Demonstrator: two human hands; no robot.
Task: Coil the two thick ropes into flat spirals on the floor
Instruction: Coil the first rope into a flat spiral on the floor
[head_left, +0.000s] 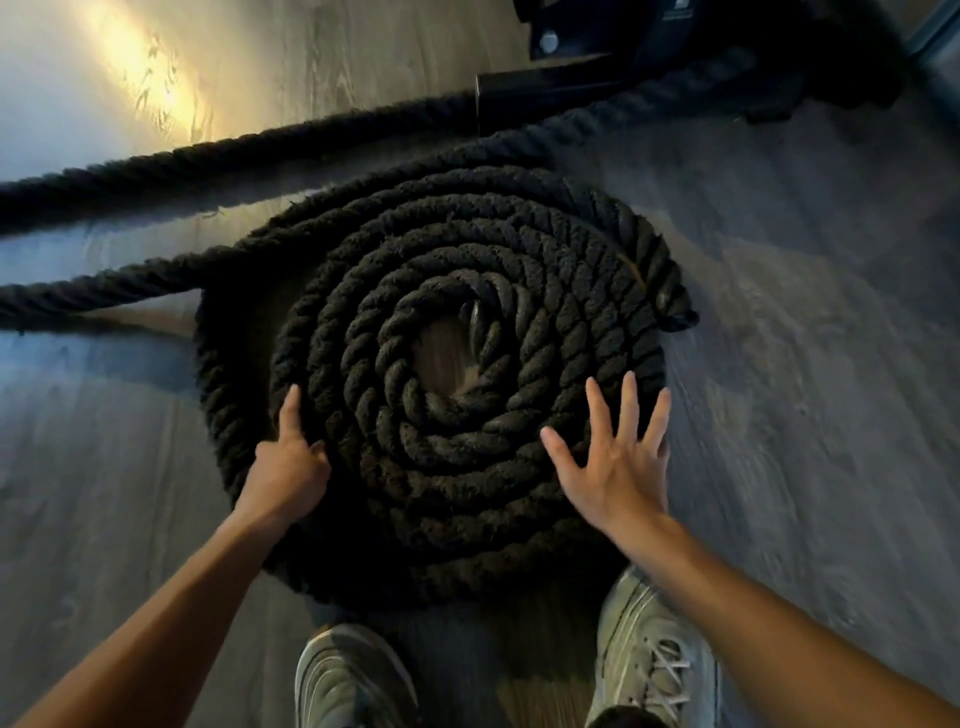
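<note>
Head view: black rope coil (467, 374) lies flat on the wood-look floor (805, 312), centre frame, its loose tail (104, 286) running off at 9 o'clock. My left hand (288, 467) grips a coil turn at 8 o'clock, fingers curled, thumb along the rope. My right hand (615, 467) is spread wide over the coil at 4 o'clock; contact unclear. Second rope (208, 156) lies straight at 10 o'clock. My sneakers (353, 680) are at 6 o'clock.

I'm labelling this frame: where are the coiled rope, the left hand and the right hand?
coiled rope (545, 312), head view, a turn right of the centre.
left hand (288, 473), head view, back of the hand.
right hand (618, 473), head view, back of the hand.
</note>
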